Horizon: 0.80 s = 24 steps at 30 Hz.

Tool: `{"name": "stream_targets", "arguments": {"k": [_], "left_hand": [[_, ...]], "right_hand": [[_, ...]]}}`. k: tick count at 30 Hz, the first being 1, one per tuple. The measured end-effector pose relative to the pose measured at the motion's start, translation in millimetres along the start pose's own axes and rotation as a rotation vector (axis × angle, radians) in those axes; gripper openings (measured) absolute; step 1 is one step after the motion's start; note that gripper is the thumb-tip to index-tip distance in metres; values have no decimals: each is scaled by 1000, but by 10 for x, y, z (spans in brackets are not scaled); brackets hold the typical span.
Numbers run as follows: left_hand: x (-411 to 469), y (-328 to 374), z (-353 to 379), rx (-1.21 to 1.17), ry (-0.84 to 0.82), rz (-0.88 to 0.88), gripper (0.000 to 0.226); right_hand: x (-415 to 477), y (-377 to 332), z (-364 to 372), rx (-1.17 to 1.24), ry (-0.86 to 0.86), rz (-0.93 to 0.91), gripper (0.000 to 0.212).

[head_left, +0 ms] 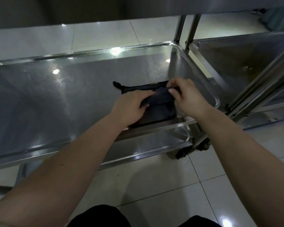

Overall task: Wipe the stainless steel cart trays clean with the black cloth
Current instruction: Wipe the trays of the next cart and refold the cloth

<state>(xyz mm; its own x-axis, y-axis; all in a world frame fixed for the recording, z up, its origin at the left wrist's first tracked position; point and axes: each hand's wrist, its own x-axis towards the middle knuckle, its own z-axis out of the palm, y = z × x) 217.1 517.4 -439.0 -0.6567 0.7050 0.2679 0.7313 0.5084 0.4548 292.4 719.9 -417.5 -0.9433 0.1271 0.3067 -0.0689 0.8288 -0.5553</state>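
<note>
Cloth (156, 108) on tray (72, 95), pinched betw. left hand (129, 107) & right hand (185, 94).

One black cloth (157, 110), one left hand (129, 107), one right hand (187, 95), one near tray (72, 95), one right tray (236, 58).

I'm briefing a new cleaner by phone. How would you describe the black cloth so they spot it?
Start at the wide stainless steel tray in front of the person. Near its front right corner lies the black cloth, held by the left hand and right hand. It is the only dark, soft thing on the shiny metal.
</note>
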Motion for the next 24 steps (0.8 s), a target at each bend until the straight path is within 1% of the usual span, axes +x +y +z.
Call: {"name": "stream_targets", "arguments": {"k": [1, 2, 3, 4, 5, 6, 7, 8, 9, 11, 13, 16, 19, 22, 24], "left_hand": [[73, -21, -24, -51, 36, -27, 42], [146, -23, -60, -81, 61, -56, 37], [220, -9, -103, -87, 75, -68, 33], [287, 4, -148, -73, 73, -60, 29], [346, 19, -199, -47, 54, -39, 26], [395, 46, -265, -12, 26, -14, 25], [440, 75, -339, 27, 4, 14, 24], [482, 109, -423, 70, -7, 38, 23], [510, 149, -511, 119, -3, 54, 23], [535, 259, -688, 217, 38, 79, 21], [490, 427, -802, 299, 87, 131, 19], [334, 669, -779, 320, 88, 202, 19], [121, 799, -490, 271, 138, 365, 39], [-168, 896, -3, 168, 252, 471, 41], [-333, 922, 397, 108, 223, 496, 38]], "right_hand": [[17, -13, -22, -25, -95, 43, 44], [40, -9, -29, -142, -187, 54, 67], [64, 18, -11, -296, -251, 35, 84], [81, 43, 31, -415, -265, -4, 88], [106, 51, 74, -458, -234, -43, 78], [145, 43, 90, -426, -166, -64, 60], [200, 5, 54, -333, -91, -55, 41], [255, -43, -21, -239, -40, -26, 28], [294, -87, -126, -196, -21, -8, 21], [318, -179, -392, -227, 2, -33, 21], [206, -301, -647, -292, 75, -108, 26], [-161, -424, -899, -288, 188, -185, 30], [-644, -354, -990, -264, 219, -162, 30], [-1184, -68, -860, -258, 222, -110, 33], [-1514, 214, -648, -235, 216, -39, 36]]}}
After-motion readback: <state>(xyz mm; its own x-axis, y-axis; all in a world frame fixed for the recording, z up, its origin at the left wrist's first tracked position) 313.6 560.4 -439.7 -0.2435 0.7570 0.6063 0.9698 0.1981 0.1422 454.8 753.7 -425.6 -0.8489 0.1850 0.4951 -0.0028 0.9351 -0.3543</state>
